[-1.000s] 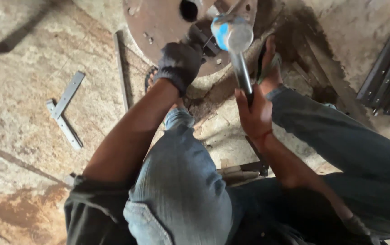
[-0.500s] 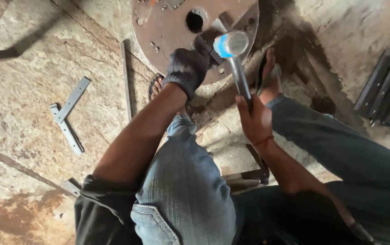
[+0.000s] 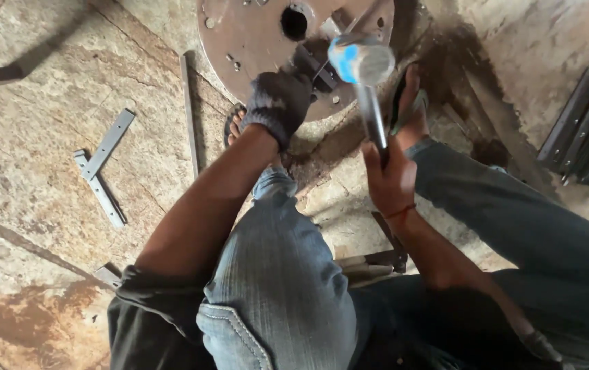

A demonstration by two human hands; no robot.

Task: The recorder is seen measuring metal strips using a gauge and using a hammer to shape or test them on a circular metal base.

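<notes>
Steel strips [image 3: 102, 168] lie crossed on the stone floor [image 3: 34, 96], well apart from the fingers. The left hand [image 3: 277, 103], in a dark knit glove, has its fingers curled and pressed down on a small dark piece on the rusty round steel plate [image 3: 253, 38], just beyond the fingertips. The right hand [image 3: 390, 181] has its fingers wrapped tight low on the shaft of a hammer [image 3: 366, 82], its head raised over the plate. Head-heavy and stiff, the hammer probably swings best held near the shaft's end; the plate looks heavy and rigid.
</notes>
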